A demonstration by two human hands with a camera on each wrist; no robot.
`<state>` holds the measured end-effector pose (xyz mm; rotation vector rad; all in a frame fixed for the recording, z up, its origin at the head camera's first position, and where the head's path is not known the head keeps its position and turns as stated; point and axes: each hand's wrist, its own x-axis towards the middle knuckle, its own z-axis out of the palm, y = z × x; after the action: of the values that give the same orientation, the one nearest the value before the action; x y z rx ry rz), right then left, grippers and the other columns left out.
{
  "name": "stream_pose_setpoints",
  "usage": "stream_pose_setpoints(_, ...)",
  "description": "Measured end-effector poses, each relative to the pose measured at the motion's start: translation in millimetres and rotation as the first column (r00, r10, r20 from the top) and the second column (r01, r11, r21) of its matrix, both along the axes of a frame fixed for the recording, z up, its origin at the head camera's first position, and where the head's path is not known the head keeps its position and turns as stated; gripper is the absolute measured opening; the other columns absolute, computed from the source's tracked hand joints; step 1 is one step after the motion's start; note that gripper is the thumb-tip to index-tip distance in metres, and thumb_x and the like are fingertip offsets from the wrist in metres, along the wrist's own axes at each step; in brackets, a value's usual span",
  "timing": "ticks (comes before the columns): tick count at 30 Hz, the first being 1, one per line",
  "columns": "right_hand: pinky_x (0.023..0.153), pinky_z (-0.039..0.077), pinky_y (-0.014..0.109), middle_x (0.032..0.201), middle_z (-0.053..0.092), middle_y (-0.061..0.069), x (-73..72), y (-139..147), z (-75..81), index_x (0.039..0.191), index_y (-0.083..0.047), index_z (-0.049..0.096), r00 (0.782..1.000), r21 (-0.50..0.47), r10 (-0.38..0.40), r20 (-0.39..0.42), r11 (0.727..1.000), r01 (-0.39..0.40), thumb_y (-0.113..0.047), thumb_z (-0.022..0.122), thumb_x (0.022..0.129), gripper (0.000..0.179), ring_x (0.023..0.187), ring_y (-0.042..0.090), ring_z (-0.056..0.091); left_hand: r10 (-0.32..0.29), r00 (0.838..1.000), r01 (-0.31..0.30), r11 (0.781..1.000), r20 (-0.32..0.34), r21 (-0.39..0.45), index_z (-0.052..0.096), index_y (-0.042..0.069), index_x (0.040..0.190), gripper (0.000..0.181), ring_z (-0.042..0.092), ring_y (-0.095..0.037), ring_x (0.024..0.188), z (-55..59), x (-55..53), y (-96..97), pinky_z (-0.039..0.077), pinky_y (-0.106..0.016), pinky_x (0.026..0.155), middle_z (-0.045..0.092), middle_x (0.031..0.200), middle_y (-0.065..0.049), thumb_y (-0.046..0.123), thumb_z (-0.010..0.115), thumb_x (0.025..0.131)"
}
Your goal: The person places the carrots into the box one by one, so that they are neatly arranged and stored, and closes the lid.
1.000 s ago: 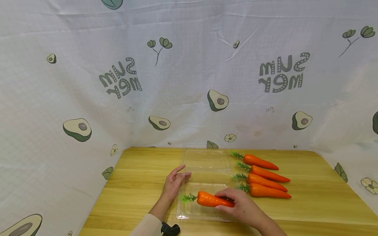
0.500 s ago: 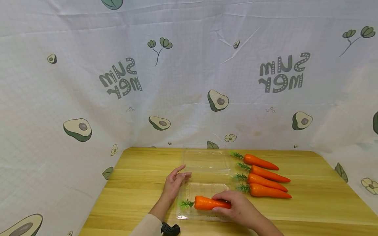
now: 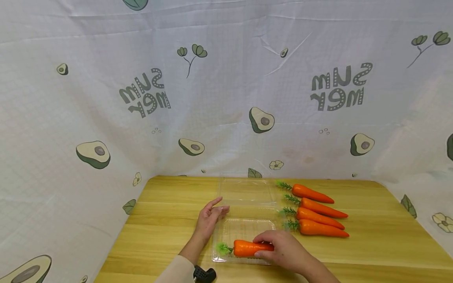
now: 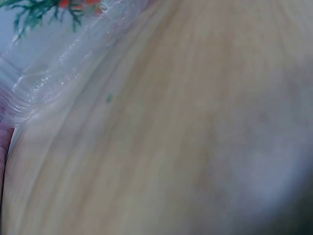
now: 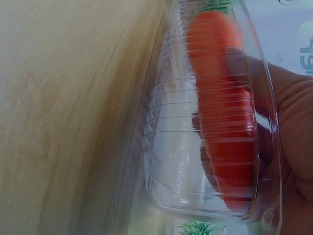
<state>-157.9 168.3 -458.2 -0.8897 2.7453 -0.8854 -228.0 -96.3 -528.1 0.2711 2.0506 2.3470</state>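
Carrot [image 3: 245, 248] has come nearer the front of the clear box [image 3: 244, 227] since the earlier frame.
I have the right hand [image 3: 283, 250] holding it inside the box, grip closed round the narrow half; the left hand [image 3: 208, 221] sits relaxed at the box's left edge. Four other carrots [image 3: 323, 228] lie rightward on the desk [image 3: 166, 224].

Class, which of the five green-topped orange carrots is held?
The carrot in the clear plastic container: the right hand grips it, while the other four carrots lie on the wooden table.
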Motion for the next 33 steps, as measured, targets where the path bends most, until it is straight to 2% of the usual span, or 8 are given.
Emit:
stream_pose_setpoints(7, 0.067, 0.049, 0.024, 0.089, 0.070, -0.020, -0.4, -1.0, 0.4, 0.098, -0.026, 0.077, 0.999, 0.028, 0.024, -0.024, 0.999, -0.023, -0.041, 0.081, 0.086, 0.020, 0.075, -0.007, 0.052, 0.001, 1.000, -0.001, 1.000, -0.003, 0.001, 0.044, -0.005, 0.149, 0.046, 0.069, -0.037, 0.119, 0.6, 0.1, 0.5, 0.056, -0.033, 0.100, 0.065, 0.128, -0.034, 0.010, 0.048, 0.106)
stream_pose_setpoints(13, 0.067, 0.050, 0.024, 0.086, 0.070, -0.021, -1.6, -2.5, 3.5, 0.096, -0.025, 0.077, 0.999, 0.050, 0.045, 0.002, 0.998, -0.045, -0.038, 0.081, 0.086, 0.016, 0.075, -0.007, 0.055, 0.000, 1.000, 0.000, 1.000, -0.010, -0.002, 0.043, -0.007, 0.149, 0.046, 0.070, -0.035, 0.117, 2.0, 0.5, 1.1, 0.057, -0.030, 0.098, 0.065, 0.128, -0.035, 0.009, 0.047, 0.106)
stream_pose_setpoints(19, 0.070, 0.053, 0.024, 0.087, 0.073, -0.019, -3.0, -3.7, 3.2, 0.095, -0.025, 0.078, 0.998, 0.054, 0.056, 0.035, 0.997, -0.057, -0.035, 0.080, 0.087, 0.013, 0.079, -0.006, 0.062, 0.002, 1.000, -0.002, 1.000, -0.009, -0.003, 0.043, -0.007, 0.149, 0.046, 0.069, -0.038, 0.118, 1.4, 0.0, 0.8, 0.057, -0.032, 0.099, 0.064, 0.128, -0.036, 0.009, 0.047, 0.106)
stream_pose_setpoints(26, 0.073, 0.055, 0.027, 0.090, 0.075, -0.018, -4.5, -3.7, 1.3, 0.096, -0.026, 0.078, 0.998, 0.061, 0.041, 0.049, 0.997, -0.044, -0.038, 0.080, 0.086, 0.016, 0.084, -0.003, 0.066, 0.009, 1.000, -0.009, 1.000, -0.002, 0.000, 0.045, -0.006, 0.149, 0.046, 0.070, -0.032, 0.117, 1.3, 0.0, 0.4, 0.057, -0.030, 0.098, 0.065, 0.127, -0.034, 0.011, 0.049, 0.106)
stream_pose_setpoints(33, 0.077, 0.057, 0.031, 0.096, 0.076, -0.015, -5.5, -2.1, 2.7, 0.102, -0.025, 0.078, 0.996, 0.059, 0.019, 0.083, 0.998, -0.024, -0.042, 0.079, 0.087, 0.022, 0.089, 0.003, 0.068, 0.007, 1.000, -0.007, 1.000, -0.007, -0.005, 0.044, -0.005, 0.149, 0.046, 0.068, -0.038, 0.119, 1.2, 1.0, 0.6, 0.057, -0.033, 0.099, 0.065, 0.128, -0.034, 0.011, 0.048, 0.106)
